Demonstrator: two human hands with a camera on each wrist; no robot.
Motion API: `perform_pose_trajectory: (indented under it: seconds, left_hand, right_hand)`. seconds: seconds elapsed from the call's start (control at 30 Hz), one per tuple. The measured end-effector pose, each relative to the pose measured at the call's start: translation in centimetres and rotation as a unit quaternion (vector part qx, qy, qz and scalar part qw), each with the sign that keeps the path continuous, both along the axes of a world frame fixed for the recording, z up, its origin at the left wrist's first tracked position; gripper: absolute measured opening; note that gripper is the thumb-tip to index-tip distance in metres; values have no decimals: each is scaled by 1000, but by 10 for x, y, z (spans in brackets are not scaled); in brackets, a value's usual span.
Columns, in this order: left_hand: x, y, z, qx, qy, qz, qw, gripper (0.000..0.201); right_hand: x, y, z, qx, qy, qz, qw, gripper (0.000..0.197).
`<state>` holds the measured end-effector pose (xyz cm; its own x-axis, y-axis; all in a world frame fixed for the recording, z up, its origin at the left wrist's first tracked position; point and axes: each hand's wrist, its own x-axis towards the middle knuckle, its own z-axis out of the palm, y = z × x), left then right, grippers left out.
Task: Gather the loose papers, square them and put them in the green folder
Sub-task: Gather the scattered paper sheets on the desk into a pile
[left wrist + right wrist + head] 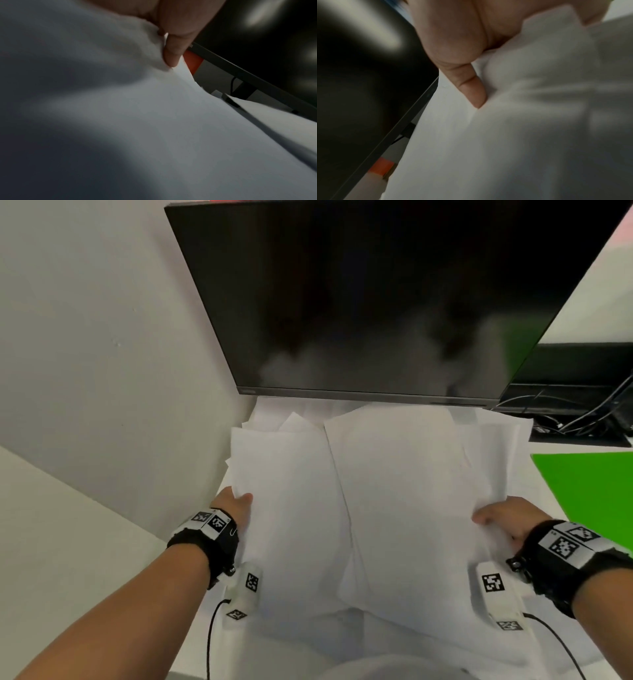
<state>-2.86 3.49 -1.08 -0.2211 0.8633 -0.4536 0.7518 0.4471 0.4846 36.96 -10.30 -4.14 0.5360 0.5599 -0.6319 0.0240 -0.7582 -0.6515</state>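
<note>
Right now both hands grip the loose papers (394, 491), a ragged, unsquared heap in front of the monitor (376, 302): left hand (236, 505) pinches the left edge, right hand (503, 518) the right edge, thumbs on top. Green folder (589, 484) lies to the right, apart. Risks: only 2 edge pinches, so middle sheets could slide out; paper's already crumpling under the thumbs, esp. w/ a harder squeeze.

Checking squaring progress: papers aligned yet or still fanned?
Fanned. Papers show staggered corners and offset edges at the far end; left hand and right hand grip the sides.
</note>
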Motion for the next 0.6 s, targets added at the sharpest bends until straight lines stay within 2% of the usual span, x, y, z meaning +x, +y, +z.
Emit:
perform_pose_trajectory:
  seconds: [0.07, 0.17, 0.3, 0.4, 0.5, 0.6]
  left_hand:
    - [-5, 2, 3, 32, -1, 10, 999, 40]
    - [-7, 6, 2, 26, 14, -5, 1000, 38]
    - [5, 2, -2, 34, 49, -17, 998, 42]
    - [16, -4, -1, 95, 51, -27, 994, 25]
    - [21, -12, 5, 167, -63, -1, 984, 7]
    - [20, -15, 6, 205, -155, 18, 966, 14]
  right_hand:
    - [9, -8, -1, -6, 17, -21, 1000, 35]
    - [8, -19, 1, -8, 40, -49, 998, 7]
    - [6, -18, -9, 0, 56, -49, 997, 15]
    - [3, -14, -15, -5, 57, -39, 998, 12]
    - [-4, -11, -17, 4, 70, -29, 997, 18]
    - [-8, -11, -14, 11, 31, -46, 998, 37]
